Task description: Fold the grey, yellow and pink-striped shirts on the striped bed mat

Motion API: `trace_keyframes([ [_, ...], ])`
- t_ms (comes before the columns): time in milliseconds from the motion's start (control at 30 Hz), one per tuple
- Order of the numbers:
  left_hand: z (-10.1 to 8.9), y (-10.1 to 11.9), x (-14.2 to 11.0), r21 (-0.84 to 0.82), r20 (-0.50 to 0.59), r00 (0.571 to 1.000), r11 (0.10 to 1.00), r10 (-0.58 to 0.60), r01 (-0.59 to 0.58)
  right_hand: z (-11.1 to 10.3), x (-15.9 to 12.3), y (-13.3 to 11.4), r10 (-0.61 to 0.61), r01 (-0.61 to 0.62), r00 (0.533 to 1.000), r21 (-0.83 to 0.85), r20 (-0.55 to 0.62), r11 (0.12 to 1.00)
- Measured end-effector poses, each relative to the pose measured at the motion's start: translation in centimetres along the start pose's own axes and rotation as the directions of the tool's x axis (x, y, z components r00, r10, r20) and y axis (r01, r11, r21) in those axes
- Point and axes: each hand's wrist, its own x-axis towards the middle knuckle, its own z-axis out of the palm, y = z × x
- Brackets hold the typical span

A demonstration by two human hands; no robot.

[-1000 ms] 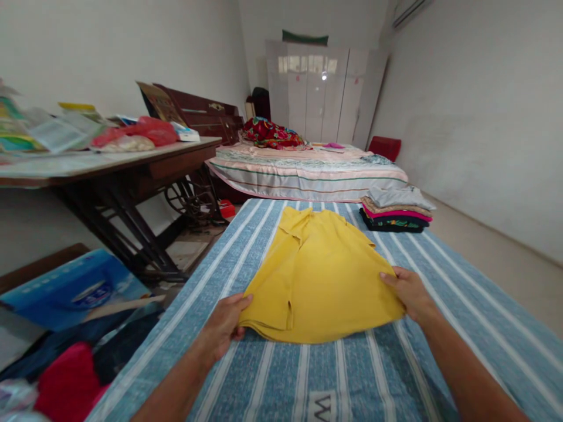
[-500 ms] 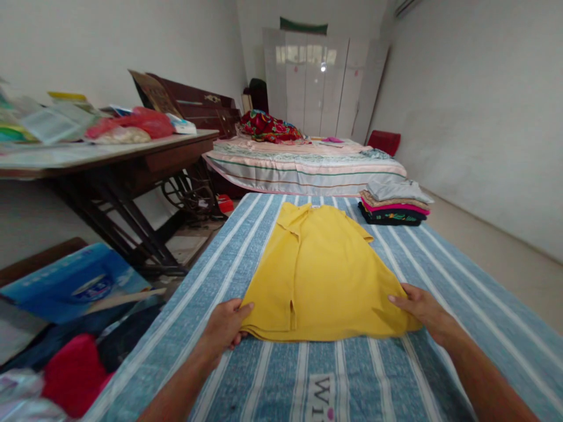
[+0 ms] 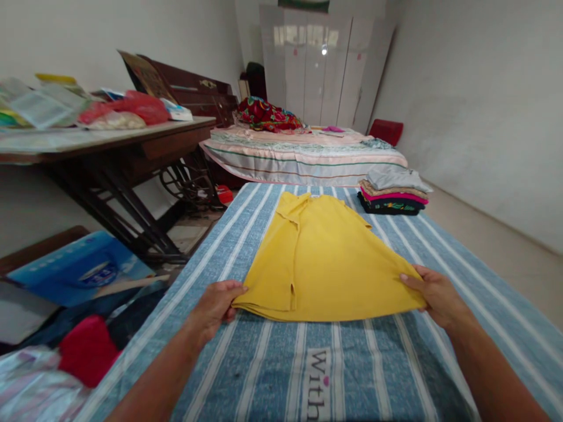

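Observation:
A yellow shirt (image 3: 338,264) lies spread on the blue striped bed sheet (image 3: 272,363), its hem toward me and its collar at the far end. The left side is folded inward, with the sleeve lying over it. My left hand (image 3: 219,303) is closed on the near left corner of the hem. On the other side, my right hand (image 3: 440,295) pinches the near right corner. Between both hands the hem is stretched nearly straight.
A stack of folded clothes (image 3: 393,193) sits at the far right of the sheet. Left of it stand a sewing machine table (image 3: 162,138), a blue box (image 3: 88,269) and loose clothes (image 3: 85,351). Beyond is another bed (image 3: 308,161) before a white wardrobe (image 3: 312,76).
My hands have moved slightly apart, drawing the hem tauter and wider. The right side of the shirt now flares further out. The view has tilted down a little.

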Motion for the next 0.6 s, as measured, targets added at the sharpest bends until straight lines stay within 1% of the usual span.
trace_keyframes([
  [67,-0.3,0.2,-0.6,0.034,0.006,1.0,0.999,0.03,-0.03,-0.8,-0.2,0.1,-0.005,0.005,1.0,0.01,-0.012,1.0],
  [133,-0.6,0.0,-1.2,0.094,-0.001,0.998,0.994,0.062,-0.062,-1.5,-0.3,0.7,0.017,-0.017,1.0,0.007,-0.004,1.0],
  [233,-0.8,-1.0,-1.6,0.233,-0.027,0.995,0.969,0.093,-0.084,-1.9,-0.5,2.3,0.079,-0.077,0.997,-0.109,0.011,0.991],
  [333,-0.3,-1.6,-1.7,0.36,-0.051,0.995,0.931,0.088,-0.064,-1.7,-0.8,3.7,0.103,-0.096,0.995,-0.231,0.018,0.968],
  [433,0.2,-1.4,-1.7,0.449,-0.065,0.994,0.892,0.091,-0.052,-1.4,-0.9,4.2,0.077,-0.07,0.997,-0.308,0.01,0.949],
  [500,0.4,-1.1,-1.5,0.482,-0.048,0.996,0.875,0.08,-0.047,-1.4,-0.8,4.2,0.069,-0.068,0.998,-0.34,-0.008,0.938],
  [600,0.4,-1.0,-1.2,0.499,-0.012,1.0,0.866,0.018,-0.009,-1.4,-0.6,4.2,0.084,-0.088,0.996,-0.365,-0.028,0.927],
])
